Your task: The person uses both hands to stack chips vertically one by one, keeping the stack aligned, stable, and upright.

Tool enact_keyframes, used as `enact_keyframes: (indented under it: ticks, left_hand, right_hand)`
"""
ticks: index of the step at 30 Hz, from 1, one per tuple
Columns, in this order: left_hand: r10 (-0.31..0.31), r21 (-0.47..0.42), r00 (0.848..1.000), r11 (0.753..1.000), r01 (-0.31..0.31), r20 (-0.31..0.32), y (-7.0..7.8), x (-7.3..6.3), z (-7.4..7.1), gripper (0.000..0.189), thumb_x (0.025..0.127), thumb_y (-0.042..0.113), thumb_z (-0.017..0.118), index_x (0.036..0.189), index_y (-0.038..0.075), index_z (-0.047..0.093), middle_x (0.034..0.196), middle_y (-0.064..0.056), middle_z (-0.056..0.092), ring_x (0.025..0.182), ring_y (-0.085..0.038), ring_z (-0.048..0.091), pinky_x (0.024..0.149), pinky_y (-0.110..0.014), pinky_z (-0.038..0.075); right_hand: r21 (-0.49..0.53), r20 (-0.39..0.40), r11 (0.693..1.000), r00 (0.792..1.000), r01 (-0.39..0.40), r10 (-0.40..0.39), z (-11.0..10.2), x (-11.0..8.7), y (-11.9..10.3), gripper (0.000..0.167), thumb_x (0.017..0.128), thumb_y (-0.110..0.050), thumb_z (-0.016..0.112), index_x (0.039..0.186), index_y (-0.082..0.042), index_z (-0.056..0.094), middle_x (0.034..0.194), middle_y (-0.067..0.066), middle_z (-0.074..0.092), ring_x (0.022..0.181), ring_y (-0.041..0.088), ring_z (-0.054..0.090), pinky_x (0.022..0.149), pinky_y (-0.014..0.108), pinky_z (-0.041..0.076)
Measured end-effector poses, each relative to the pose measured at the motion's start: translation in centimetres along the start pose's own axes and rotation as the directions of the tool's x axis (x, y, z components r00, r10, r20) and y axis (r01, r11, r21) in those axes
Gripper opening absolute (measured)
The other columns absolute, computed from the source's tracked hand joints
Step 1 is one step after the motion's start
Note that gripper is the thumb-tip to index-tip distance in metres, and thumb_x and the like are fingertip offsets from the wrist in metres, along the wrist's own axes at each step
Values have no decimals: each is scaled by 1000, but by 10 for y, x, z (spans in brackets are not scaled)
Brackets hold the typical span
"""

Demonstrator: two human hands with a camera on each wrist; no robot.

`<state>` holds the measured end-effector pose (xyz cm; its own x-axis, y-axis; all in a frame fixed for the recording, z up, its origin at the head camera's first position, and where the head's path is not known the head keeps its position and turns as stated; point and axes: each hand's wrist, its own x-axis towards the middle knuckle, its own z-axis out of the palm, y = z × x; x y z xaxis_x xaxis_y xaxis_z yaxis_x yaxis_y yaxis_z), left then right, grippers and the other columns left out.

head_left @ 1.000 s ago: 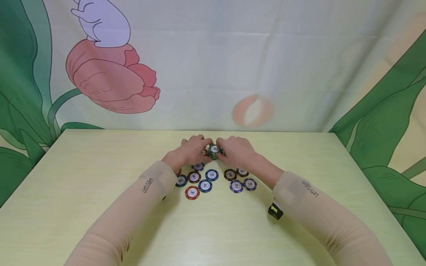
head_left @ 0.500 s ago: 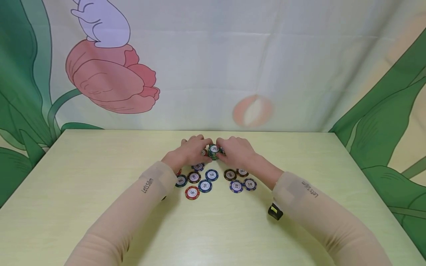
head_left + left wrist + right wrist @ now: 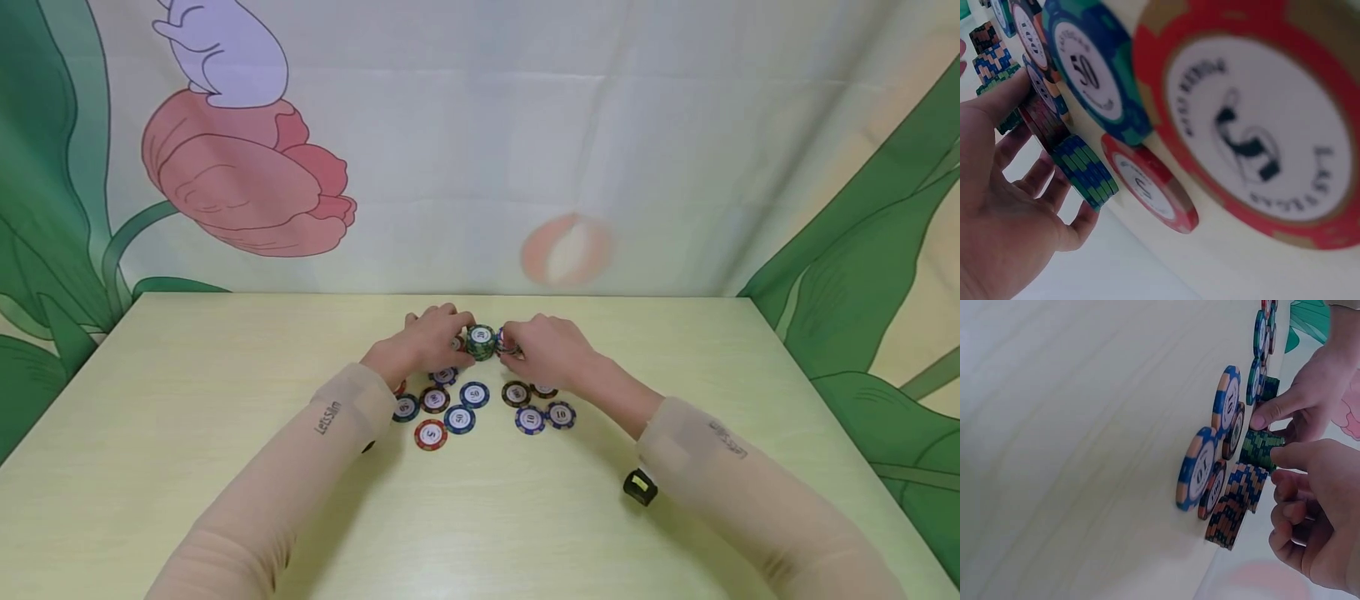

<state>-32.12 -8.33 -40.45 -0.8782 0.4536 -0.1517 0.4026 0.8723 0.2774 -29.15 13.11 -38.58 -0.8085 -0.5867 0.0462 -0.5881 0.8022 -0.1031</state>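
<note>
My left hand (image 3: 431,340) curls round the left side of the green poker chip stack (image 3: 482,342), with the thumb on its near side. In the left wrist view its other fingers lie behind a red chip stack (image 3: 1044,122) and a blue-green chip stack (image 3: 1085,172). My right hand (image 3: 555,350) is just right of the green stack, its thumb and index tips at the blue-and-orange chip stack (image 3: 1247,484). Its other fingers are bent in the right wrist view, with no chip seen between them.
Several loose chips lie in front: a red 5 (image 3: 431,434), blue 50s (image 3: 460,419) and purple-blue 10s (image 3: 530,420). A black-and-orange chip stack (image 3: 1226,522) ends the row at right. A printed curtain (image 3: 420,150) hangs behind the table (image 3: 480,533).
My right hand has come away from the green stack and shifted right, uncovering more of that stack and the blue-and-orange one. My left hand stays at the green stack.
</note>
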Motion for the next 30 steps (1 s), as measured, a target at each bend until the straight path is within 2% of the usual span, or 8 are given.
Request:
enact_keyframes:
  ticks: [5,9,14,19,25,30]
  left_hand:
    - [4,-21,1000,1000,-4,20,0,0,0,61,94,42,74,146,16,53,136,-13,51,121,-32,46,104,-61,31]
    - [12,-40,1000,999,-11,26,1,1,0,63,93,45,74,145,17,52,137,-13,50,123,-32,45,106,-63,29]
    - [18,-38,999,999,-17,28,6,2,0,67,93,46,73,147,14,49,141,-17,47,127,-35,44,106,-65,28]
    - [12,-45,999,999,-10,31,12,4,0,72,93,46,73,150,12,47,144,-19,44,131,-37,40,108,-67,27]
    - [20,-70,999,997,-17,31,19,8,0,66,93,45,73,146,12,50,143,-19,42,133,-37,37,108,-68,26]
    - [7,-65,999,998,-5,41,25,11,-1,61,94,42,73,143,12,52,144,-19,42,133,-37,37,107,-68,27]
  right_hand:
    - [34,35,999,999,-5,4,-1,-9,6,14,97,-26,70,92,-14,68,70,-7,59,59,12,53,52,29,43]
    - [44,66,999,998,-20,17,-1,-16,12,14,97,-25,70,89,-14,68,73,-6,62,61,13,56,54,29,45]
    - [69,134,996,990,-54,45,-7,-25,19,12,97,-26,69,93,-15,73,78,-7,66,63,13,57,55,30,47]
    - [70,189,996,981,-56,42,-15,-33,23,14,96,-27,72,92,-14,74,77,-5,64,63,13,58,57,31,48]
    - [53,276,998,961,-38,22,-17,-42,26,20,90,-35,79,86,-17,71,79,-7,65,66,13,59,61,33,49]
    - [64,304,997,953,-38,17,-18,-49,26,23,85,-37,84,85,-18,70,77,-8,64,67,13,58,61,33,48]
